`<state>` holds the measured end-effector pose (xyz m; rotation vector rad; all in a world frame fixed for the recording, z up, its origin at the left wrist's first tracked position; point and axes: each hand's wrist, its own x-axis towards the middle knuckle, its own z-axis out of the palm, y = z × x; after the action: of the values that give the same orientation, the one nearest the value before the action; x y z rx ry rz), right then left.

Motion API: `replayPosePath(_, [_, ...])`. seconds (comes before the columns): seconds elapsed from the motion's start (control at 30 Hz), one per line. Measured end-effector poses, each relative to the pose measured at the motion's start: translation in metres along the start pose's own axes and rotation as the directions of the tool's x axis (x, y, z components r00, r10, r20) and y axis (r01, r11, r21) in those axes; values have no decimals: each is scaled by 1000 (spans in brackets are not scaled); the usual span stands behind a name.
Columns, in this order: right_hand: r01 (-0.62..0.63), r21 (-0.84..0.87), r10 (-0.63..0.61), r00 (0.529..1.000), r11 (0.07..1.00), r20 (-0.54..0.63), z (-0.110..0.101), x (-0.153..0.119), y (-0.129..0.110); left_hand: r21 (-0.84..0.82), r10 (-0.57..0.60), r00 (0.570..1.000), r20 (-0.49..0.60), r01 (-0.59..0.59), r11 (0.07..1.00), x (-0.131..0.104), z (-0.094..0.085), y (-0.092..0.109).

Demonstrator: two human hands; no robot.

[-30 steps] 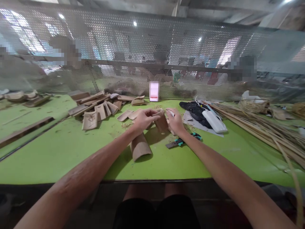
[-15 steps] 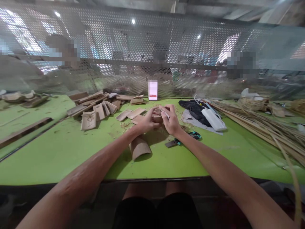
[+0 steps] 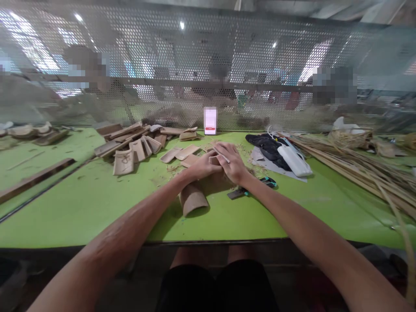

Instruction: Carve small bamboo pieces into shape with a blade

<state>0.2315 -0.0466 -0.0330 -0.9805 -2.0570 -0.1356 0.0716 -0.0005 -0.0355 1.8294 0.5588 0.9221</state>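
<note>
My left hand (image 3: pixel 204 166) is closed around a curved piece of bamboo (image 3: pixel 214 160), mostly hidden by my fingers. Bent over the same piece, my right hand (image 3: pixel 234 164) grips a thin whitish stick-like tool (image 3: pixel 222 156); its working tip does not show clearly. Below my left wrist a half-round bamboo section (image 3: pixel 194 202) lies hollow side down on the green table (image 3: pixel 156 212). A black and teal utility knife (image 3: pixel 251 188) with its wide blade out rests beside my right wrist. Light shavings are scattered around both hands.
Several cut bamboo pieces (image 3: pixel 123 162) are heaped at left. A lit phone (image 3: pixel 210 121) stands against the perforated screen (image 3: pixel 146 65). Right of my hands lie dark gloves (image 3: pixel 268 149), a white power bank-like block (image 3: pixel 294 160) and long bamboo strips (image 3: pixel 354 169). People sit beyond the screen.
My right hand has turned further over the bamboo piece, its fingers now lying flatter and covering more of it. The view has shifted slightly; the things on the table lie as before.
</note>
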Motion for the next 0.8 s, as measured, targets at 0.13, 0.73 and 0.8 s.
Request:
replayPosePath(0.13, [47,28,-49,997,998,63,1,3,0,141,78,994,71,-88,986,1,-3,-5])
replayPosePath(0.73, [26,167,-41,995,986,90,2,9,-5,463,-10,983,183,-77,883,0,-17,-17])
replayPosePath(0.8, [12,172,-28,995,985,95,2,9,-5,464,-2,979,204,-95,881,-1,-18,-16])
